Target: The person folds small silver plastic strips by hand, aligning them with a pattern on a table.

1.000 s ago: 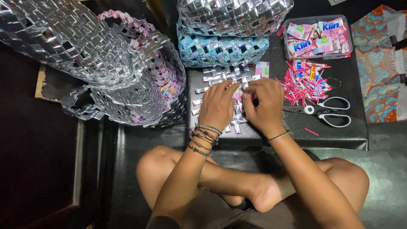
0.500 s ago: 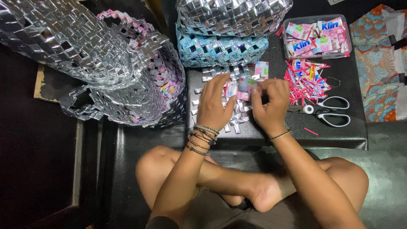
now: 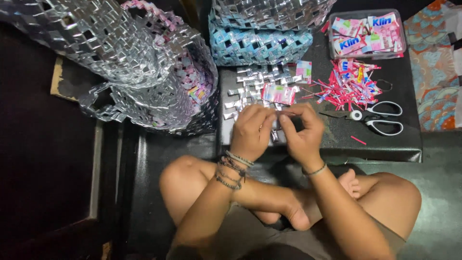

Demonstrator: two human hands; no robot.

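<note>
Both hands, left hand (image 3: 251, 129) and right hand (image 3: 302, 132), pinch together on what seems a thin folded silver foil strip (image 3: 281, 113); a pink folded wrapper (image 3: 278, 94) lies just beyond the fingertips.

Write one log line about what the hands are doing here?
left hand: pinching folded wrapper strip | right hand: fingers on same strip | nearby: silver folded pieces, scissors, woven basket
</note>
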